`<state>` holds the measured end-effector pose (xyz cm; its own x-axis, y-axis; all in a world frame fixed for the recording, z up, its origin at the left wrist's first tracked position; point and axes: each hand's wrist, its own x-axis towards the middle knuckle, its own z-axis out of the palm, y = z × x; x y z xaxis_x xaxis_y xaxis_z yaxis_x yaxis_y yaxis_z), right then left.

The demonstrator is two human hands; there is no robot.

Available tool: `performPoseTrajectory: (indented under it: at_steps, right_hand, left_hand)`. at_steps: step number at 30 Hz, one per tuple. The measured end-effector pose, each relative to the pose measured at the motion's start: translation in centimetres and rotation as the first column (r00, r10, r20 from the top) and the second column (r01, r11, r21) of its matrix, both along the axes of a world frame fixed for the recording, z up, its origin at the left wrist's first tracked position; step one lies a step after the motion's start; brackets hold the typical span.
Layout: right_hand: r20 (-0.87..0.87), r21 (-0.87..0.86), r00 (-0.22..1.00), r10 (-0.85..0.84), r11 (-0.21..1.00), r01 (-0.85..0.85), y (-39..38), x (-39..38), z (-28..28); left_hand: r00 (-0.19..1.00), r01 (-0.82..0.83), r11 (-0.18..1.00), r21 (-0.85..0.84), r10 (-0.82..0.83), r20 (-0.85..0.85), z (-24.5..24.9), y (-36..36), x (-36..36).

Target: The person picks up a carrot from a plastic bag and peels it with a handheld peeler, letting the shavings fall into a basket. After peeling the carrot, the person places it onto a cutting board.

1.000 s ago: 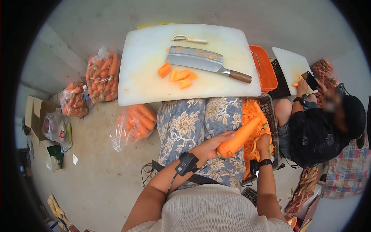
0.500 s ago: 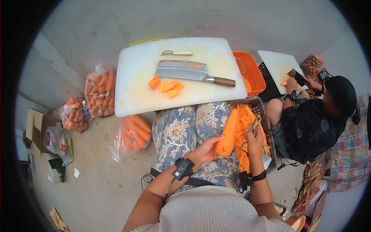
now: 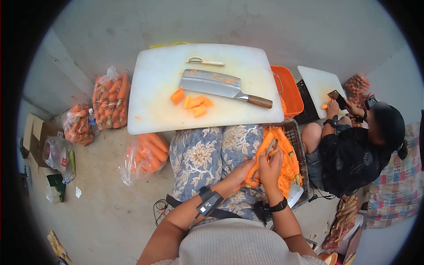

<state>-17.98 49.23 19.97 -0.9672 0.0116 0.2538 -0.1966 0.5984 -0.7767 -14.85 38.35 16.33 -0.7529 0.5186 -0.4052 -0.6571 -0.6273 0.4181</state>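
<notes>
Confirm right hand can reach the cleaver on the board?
Likely yes: the cleaver lies uncovered on the cutting board, handle toward that side. But the right hand is shut on a peeler at the carrot.

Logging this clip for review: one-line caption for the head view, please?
Left hand holds a carrot over a crate of peelings while right hand holds a peeler against it.
</notes>
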Motion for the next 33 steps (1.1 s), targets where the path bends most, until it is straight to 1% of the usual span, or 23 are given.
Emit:
performPoseTrajectory:
  at_steps: [1, 6, 8, 9, 11, 12, 14, 18, 20, 23, 25, 28, 29, 30, 31, 32, 33]
  right_hand:
    - [-0.004, 0.010, 1.000, 0.007, 1.000, -0.007, -0.1, -0.1, 0.2]
    - [0.040, 0.036, 0.999, -0.003, 0.999, 0.002, -0.8, -0.4, 0.7]
    - [-0.004, -0.005, 1.000, -0.017, 1.000, 0.017, -1.0, -1.0, 0.3]
    - [-0.001, 0.000, 1.000, -0.019, 1.000, 0.019, -0.6, -1.8, -0.3]
    - [0.080, 0.025, 0.992, -0.100, 0.995, 0.099, 0.8, -3.9, -1.9]
    - [0.085, 0.030, 0.991, -0.100, 0.995, 0.098, 1.2, -4.6, -2.4]
    - [0.166, 0.080, 0.982, -0.090, 0.994, 0.077, 1.8, -5.6, -3.1]
    - [0.149, 0.105, 0.986, -0.078, 0.993, 0.062, 2.2, -6.6, -4.4]
    - [0.189, -0.071, 0.973, -0.135, 0.986, 0.151, 2.6, -7.2, -4.9]
    - [0.219, -0.020, 0.961, -0.169, 0.984, 0.178, 3.1, -8.4, -4.5]
    - [0.240, -0.041, 0.957, -0.161, 0.984, 0.176, 3.5, -8.7, -5.0]
    - [0.240, -0.043, 0.963, -0.120, 0.990, 0.134, 3.4, -9.0, -4.8]
    - [0.263, -0.144, 0.959, -0.104, 0.979, 0.146, 3.3, -9.2, -4.7]
    - [0.283, -0.244, 0.955, -0.085, 0.957, 0.158, 3.3, -9.4, -4.8]
    - [0.278, -0.244, 0.957, -0.086, 0.957, 0.157, 4.0, -9.8, -5.7]
    - [0.349, -0.313, 0.935, -0.063, 0.933, 0.180, 5.0, -10.5, -7.2]
    - [0.417, -0.378, 0.908, -0.032, 0.902, 0.206, 5.1, -10.8, -7.4]
  left_hand:
    - [1.000, -0.003, 1.000, -0.010, 0.003, -0.016, -0.1, 0.0, -0.1]
    - [1.000, 0.002, 1.000, 0.002, -0.002, 0.030, -0.4, -0.3, -0.6]
    - [0.999, 0.019, 1.000, 0.018, -0.020, 0.036, -0.3, -0.5, -0.5]
    - [0.999, 0.031, 1.000, -0.003, -0.031, 0.045, 0.1, -0.6, -0.4]
    - [0.997, 0.043, 0.999, -0.022, -0.041, 0.059, 0.4, -0.7, -0.4]
    - [0.997, 0.050, 0.998, -0.042, -0.048, 0.058, 0.5, -0.6, -0.3]
    - [0.996, 0.055, 0.997, -0.054, -0.051, 0.068, 0.1, -0.4, -0.2]
    - [0.996, 0.037, 0.999, -0.022, -0.035, 0.076, 0.0, -0.4, -0.5]
    - [0.995, 0.046, 0.999, 0.002, -0.046, 0.091, 0.2, -0.5, -0.5]
    - [0.991, 0.019, 1.000, 0.006, -0.020, 0.129, 0.4, -0.3, -0.5]
    - [0.992, -0.024, 0.999, -0.023, 0.027, 0.123, 0.6, -0.2, -0.5]
    - [0.994, -0.035, 0.999, 0.011, 0.034, 0.102, 0.4, -0.1, -0.5]
    - [0.995, -0.036, 0.999, 0.012, 0.035, 0.097, 0.5, -0.2, -0.6]
    - [0.994, 0.001, 0.999, 0.037, -0.005, 0.110, 0.5, -0.5, -0.5]
    - [0.991, 0.038, 0.997, 0.061, -0.045, 0.122, 0.5, -0.7, -0.5]
    - [0.992, 0.038, 0.997, 0.061, -0.045, 0.117, 0.5, -0.7, -0.6]
    - [0.992, 0.045, 0.998, 0.039, -0.050, 0.119, 0.5, -0.7, -0.6]
